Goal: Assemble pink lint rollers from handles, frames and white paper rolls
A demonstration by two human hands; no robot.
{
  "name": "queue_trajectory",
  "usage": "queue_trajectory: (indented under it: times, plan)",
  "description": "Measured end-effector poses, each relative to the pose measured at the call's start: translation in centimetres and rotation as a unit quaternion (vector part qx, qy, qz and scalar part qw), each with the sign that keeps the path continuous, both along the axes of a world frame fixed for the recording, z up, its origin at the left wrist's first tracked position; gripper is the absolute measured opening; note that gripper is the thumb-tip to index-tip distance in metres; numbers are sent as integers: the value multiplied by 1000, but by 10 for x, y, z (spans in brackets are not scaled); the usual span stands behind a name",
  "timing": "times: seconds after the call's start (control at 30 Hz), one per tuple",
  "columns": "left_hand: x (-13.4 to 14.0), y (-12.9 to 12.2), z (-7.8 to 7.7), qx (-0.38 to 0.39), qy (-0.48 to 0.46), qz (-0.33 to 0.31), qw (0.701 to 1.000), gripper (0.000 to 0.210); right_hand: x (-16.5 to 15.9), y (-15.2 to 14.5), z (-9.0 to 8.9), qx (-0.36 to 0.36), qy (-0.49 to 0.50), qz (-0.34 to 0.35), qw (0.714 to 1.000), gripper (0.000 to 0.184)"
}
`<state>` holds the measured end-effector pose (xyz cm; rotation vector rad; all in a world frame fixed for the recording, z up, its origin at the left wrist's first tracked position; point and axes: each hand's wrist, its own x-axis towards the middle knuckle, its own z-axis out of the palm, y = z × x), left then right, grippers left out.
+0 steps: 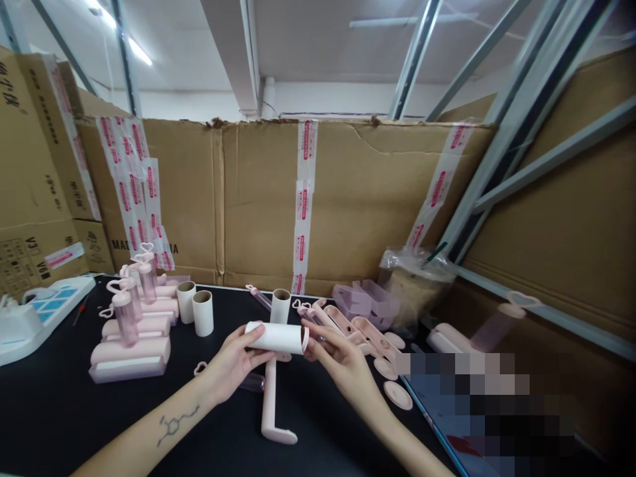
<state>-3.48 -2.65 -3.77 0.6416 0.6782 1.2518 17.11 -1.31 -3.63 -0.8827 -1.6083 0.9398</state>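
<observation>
Over the middle of the black table, my left hand (pixel 231 364) grips a white paper roll (pixel 278 338) by its left end, holding it level. My right hand (pixel 340 358) pinches a pink round end cap (pixel 305 340) against the roll's right end; whether it is seated inside the tube is hidden. Below the roll lies a pale pink part (pixel 269 404) with a bar and a rounded foot. A clear purple handle (pixel 254 382) lies partly behind my left hand. Just behind the held roll stands another white roll (pixel 281 306).
Assembled pink roller holders (pixel 132 351) line the left. Two white rolls (pixel 203 315) stand near them. Pink shells (pixel 342 324), loose discs (pixel 397 395) and purple covers (pixel 368 301) lie right. A power strip (pixel 50 311), plastic bag (pixel 417 285) and tablet-like device (pixel 437 411) flank the table; cardboard (pixel 258 205) walls it.
</observation>
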Motion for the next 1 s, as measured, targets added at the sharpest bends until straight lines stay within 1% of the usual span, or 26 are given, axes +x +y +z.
queue_trajectory:
  times: [0.1,0.17,0.27,0.33,0.5,0.57,0.67,0.73,0.8,0.83,0.9,0.93,0.97,1.0]
  plan:
    - [0,0,0,-8,-2,-9,1000,22,1,-4,0,32,-44,10,998,39]
    - [0,-1,1,-8,-1,-12,1000,22,1,-6,1,38,-63,23,997,42]
    - [1,-3,2,7,-3,-14,1000,24,1,-7,0,39,-74,9,996,43]
    - [2,-4,2,19,-1,-15,1000,28,0,-7,-3,34,-62,-10,997,44]
    - [6,-9,-1,33,14,-12,999,46,-5,-15,-9,-13,16,-28,999,53]
    - [8,-10,-1,53,41,-6,998,50,-6,-18,-9,-18,33,-24,999,52]
    - [3,-7,3,104,139,4,985,54,-5,-22,-3,-30,47,36,998,41]
    - [-7,0,6,155,212,2,965,58,-3,-22,3,-51,69,62,994,36]
    - [-22,7,7,219,294,-15,930,65,0,-20,11,-85,115,53,988,30]
    - [-31,11,7,253,349,-36,901,70,2,-19,14,-103,144,44,983,28]
    - [-46,15,4,297,485,-94,817,82,7,-16,20,-130,205,38,969,22]
    - [-51,16,2,300,533,-128,781,87,8,-15,22,-139,234,39,961,19]
    - [-54,16,-1,295,563,-160,755,93,10,-14,23,-148,259,40,954,16]
    - [-55,15,-4,287,580,-186,739,98,11,-14,23,-155,278,41,947,13]
